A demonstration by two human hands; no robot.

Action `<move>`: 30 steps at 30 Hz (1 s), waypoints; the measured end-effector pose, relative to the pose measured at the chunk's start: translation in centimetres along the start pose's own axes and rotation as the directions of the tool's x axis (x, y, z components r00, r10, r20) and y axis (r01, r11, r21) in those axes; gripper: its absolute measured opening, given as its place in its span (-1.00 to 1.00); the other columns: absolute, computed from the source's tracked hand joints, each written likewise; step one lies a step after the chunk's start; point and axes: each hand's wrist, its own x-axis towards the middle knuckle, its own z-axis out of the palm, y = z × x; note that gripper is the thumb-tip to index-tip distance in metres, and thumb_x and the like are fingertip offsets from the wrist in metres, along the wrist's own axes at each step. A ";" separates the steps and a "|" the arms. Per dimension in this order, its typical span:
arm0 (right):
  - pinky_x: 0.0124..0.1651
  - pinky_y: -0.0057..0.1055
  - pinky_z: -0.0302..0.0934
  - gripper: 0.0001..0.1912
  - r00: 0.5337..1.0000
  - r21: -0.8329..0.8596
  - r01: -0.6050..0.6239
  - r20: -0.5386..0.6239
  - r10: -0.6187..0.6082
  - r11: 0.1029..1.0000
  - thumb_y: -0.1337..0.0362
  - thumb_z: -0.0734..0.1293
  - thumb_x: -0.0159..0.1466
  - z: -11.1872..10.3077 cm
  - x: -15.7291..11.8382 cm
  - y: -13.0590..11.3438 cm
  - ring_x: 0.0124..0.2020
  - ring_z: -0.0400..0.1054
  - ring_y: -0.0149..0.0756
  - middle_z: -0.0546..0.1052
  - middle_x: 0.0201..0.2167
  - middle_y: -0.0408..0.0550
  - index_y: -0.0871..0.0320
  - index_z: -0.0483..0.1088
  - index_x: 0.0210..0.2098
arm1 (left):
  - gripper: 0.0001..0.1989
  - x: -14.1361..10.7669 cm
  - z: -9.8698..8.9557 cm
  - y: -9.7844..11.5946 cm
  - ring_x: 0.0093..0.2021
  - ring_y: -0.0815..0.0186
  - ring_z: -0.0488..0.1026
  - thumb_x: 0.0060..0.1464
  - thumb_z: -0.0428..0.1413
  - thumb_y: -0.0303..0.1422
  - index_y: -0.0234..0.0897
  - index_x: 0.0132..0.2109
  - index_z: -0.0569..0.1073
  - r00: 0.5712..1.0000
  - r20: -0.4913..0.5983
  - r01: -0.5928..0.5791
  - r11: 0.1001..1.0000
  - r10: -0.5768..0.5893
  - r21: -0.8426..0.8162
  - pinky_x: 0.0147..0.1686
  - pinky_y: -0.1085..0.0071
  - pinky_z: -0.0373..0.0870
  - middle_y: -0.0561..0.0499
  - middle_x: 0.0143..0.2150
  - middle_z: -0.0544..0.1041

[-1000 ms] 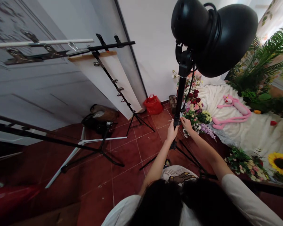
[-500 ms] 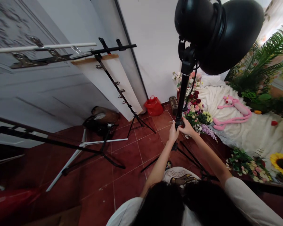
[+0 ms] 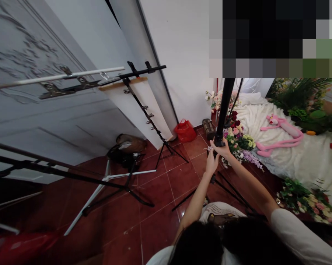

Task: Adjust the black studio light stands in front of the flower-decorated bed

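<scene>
A black light stand (image 3: 224, 110) rises in front of me, its upper part behind a blurred block of the picture. My right hand (image 3: 223, 150) is closed round the pole just under a black collar. Slightly lower and to the left, my left hand (image 3: 210, 162) is also closed on the stand, its fingers partly hidden. Beneath both hands, the stand's dark legs spread over the floor. A thin cable (image 3: 236, 97) hangs alongside the pole.
Left stand a black backdrop stand (image 3: 138, 99) with white sheets and clips, and a white-legged stand (image 3: 92, 197). A red bag (image 3: 185, 131) sits by the wall. Right are artificial flowers (image 3: 239, 136), a white fluffy cloth (image 3: 317, 158) and a pink plush toy (image 3: 287, 129). Red tiles (image 3: 154, 217) cover the floor.
The view has shifted, moving the surroundings right and down in the picture. My right hand has gone from the side of the collar to just beneath it; my left hand stays on the stand.
</scene>
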 end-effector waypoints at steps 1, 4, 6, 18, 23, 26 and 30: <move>-0.34 -0.35 0.34 -0.68 1.000 0.002 0.004 -0.006 -0.004 1.000 0.01 0.39 0.08 -0.1 0.4 -1.1 -0.48 0.37 -0.31 0.46 -0.53 -0.11 0.12 0.33 -0.39 | -0.56 0.0 0.0 0.0 0.21 0.10 0.33 0.21 -0.01 -0.18 -0.26 0.16 0.26 1.000 0.000 0.003 1.000 -0.003 0.000 0.18 0.12 0.24 -0.25 0.13 0.41; -0.39 -0.38 0.33 -0.67 0.999 0.013 0.017 -0.043 -0.016 1.000 0.01 0.39 0.09 -0.6 1.5 -4.5 -0.52 0.39 -0.33 0.48 -0.52 -0.09 0.14 0.32 -0.40 | -0.56 -0.1 0.0 0.0 0.18 0.11 0.35 0.22 -0.03 -0.12 -0.25 0.15 0.25 1.000 0.019 0.021 1.000 -0.022 0.017 0.16 0.13 0.27 -0.23 0.10 0.43; -0.41 -0.40 0.33 -0.66 0.998 0.019 0.036 -0.050 -0.035 0.999 0.01 0.40 0.08 -0.9 2.1 -6.1 -0.53 0.39 -0.35 0.49 -0.50 -0.09 0.15 0.33 -0.38 | -0.54 -0.2 0.1 0.0 0.18 0.11 0.36 0.24 -0.07 -0.09 -0.26 0.16 0.22 0.999 0.031 0.041 0.998 -0.043 0.046 0.14 0.13 0.28 -0.23 0.11 0.43; -0.28 -0.35 0.37 -0.57 0.986 0.017 0.156 -0.064 -0.155 0.988 -0.06 0.45 0.04 -1.8 4.3 -8.8 -0.42 0.44 -0.29 0.51 -0.45 -0.09 0.16 0.37 -0.35 | -0.52 0.3 0.0 0.7 0.16 0.11 0.38 0.26 -0.14 -0.07 -0.29 0.16 0.24 0.997 0.037 0.056 0.991 -0.061 0.126 0.12 0.16 0.31 -0.24 0.11 0.43; -0.07 -0.31 0.36 -0.46 0.923 0.202 0.087 0.352 -0.155 0.975 -0.02 0.50 0.01 -5.2 3.7 -5.5 -0.18 0.44 -0.27 0.53 -0.23 -0.06 0.12 0.36 -0.14 | -0.54 0.2 0.2 0.8 0.12 0.11 0.40 0.27 -0.14 -0.10 -0.27 0.17 0.23 0.997 0.010 0.073 0.989 -0.075 0.130 0.09 0.17 0.33 -0.22 0.09 0.44; -0.03 -0.33 0.33 -0.53 0.923 0.188 -0.032 0.381 -0.043 0.982 0.00 0.43 0.11 -6.7 2.5 -0.6 -0.13 0.42 -0.31 0.50 -0.17 -0.05 0.10 0.34 -0.10 | -0.58 0.1 0.3 0.7 0.10 0.14 0.41 0.27 -0.14 -0.11 -0.24 0.15 0.25 0.999 0.005 0.052 0.993 -0.053 0.104 0.08 0.20 0.33 -0.19 0.07 0.45; -0.18 -0.41 0.33 -0.58 0.912 0.000 -0.147 0.387 0.136 0.989 0.02 0.37 0.16 -7.0 0.8 5.2 -0.28 0.42 -0.36 0.50 -0.32 -0.08 0.15 0.34 -0.11 | -0.58 0.1 0.3 0.6 0.10 0.14 0.40 0.27 -0.14 -0.11 -0.25 0.14 0.23 0.999 0.015 0.035 0.995 -0.036 0.090 0.08 0.19 0.33 -0.21 0.08 0.44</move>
